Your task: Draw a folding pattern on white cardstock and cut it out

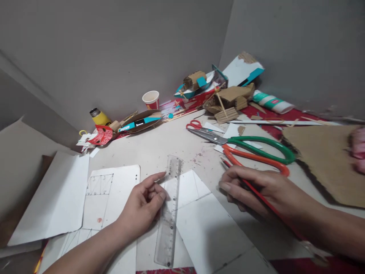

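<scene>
My left hand point(145, 199) is partly curled, with the thumb and index fingertips at the left edge of a clear plastic ruler point(169, 224). The ruler lies lengthwise along the left side of a white card strip point(211, 224) marked with pencil lines. In my right hand point(265, 190) is a red pencil point(261, 197), its tip pointing up and away, off the card. Just beyond this hand lie large scissors point(228, 141) with one green and one orange handle. To the left, a white sheet point(121, 201) carries a drawn pattern of triangles.
Folded white card point(57, 201) stands at the left. Corrugated cardboard point(322, 163) lies at the right. Along the back wall are a paper cup point(151, 101), a yellow bottle point(100, 117), cardboard models point(228, 99), a green-striped tube point(272, 102) and small red-handled scissors point(194, 125).
</scene>
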Motion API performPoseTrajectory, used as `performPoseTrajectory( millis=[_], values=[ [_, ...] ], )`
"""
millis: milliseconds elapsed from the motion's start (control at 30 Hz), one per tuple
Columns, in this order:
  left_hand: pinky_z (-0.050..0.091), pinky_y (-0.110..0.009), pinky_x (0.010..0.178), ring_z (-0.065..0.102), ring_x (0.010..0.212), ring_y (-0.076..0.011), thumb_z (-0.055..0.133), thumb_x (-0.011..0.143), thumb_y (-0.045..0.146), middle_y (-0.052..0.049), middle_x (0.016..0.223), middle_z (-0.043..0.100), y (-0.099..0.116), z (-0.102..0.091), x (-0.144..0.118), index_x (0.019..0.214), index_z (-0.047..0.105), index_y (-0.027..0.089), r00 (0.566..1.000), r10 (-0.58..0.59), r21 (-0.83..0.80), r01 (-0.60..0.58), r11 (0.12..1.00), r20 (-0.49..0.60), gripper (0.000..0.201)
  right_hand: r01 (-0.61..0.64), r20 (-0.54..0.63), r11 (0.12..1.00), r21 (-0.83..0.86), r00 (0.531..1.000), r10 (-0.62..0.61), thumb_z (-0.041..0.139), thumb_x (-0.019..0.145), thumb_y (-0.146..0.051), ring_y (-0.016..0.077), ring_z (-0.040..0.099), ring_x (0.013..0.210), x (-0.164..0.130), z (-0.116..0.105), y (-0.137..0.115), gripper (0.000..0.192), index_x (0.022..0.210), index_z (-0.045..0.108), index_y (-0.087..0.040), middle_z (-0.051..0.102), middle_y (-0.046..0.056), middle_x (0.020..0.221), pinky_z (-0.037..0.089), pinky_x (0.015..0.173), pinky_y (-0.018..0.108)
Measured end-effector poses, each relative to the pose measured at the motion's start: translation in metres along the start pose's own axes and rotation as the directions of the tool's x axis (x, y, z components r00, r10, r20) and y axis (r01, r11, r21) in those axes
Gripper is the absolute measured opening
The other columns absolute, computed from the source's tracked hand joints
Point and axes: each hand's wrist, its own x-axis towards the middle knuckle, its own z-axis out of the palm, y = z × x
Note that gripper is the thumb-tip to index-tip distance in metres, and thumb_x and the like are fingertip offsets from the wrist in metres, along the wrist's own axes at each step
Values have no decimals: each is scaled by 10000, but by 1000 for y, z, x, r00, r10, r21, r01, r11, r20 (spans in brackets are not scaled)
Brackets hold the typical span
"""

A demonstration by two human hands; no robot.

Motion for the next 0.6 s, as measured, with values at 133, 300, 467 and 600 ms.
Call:
performPoseTrajectory(
  millis=[133,300,467,600],
  values=[
    [344,-225,461,427,494,-62,626,871,368,20,783,572,4,0,1,1300,529,201,1000,-1,11,1,1000,-11,470,26,15,999,42,1000,-27,512,926,-337,98,468,458,2,-4,-11,221,757,535,-197,544,-20,558,378,435,212],
    [381,-243,488,460,513,-79,642,866,417,10,791,597,5,-2,2,1287,549,235,1000,-9,60,9,998,-13,468,75,39,994,82,996,-78,513,921,-298,89,477,458,5,-8,-11,186,771,527,-189,516,-42,547,366,443,200],
    [413,-259,509,490,529,-95,666,849,447,7,802,605,4,-6,-1,1287,557,245,1000,-14,86,16,996,-26,494,102,39,995,16,994,-102,510,914,-285,96,442,466,5,-10,-8,193,750,537,-187,509,-42,526,319,455,216],
    [412,-260,531,497,543,-92,659,861,448,15,822,601,3,-7,-2,1305,559,275,1000,-15,105,17,994,-13,486,109,35,994,-4,993,-109,514,907,-286,96,426,476,6,-11,-9,193,742,532,-189,502,-44,530,316,471,217]
  ],
)
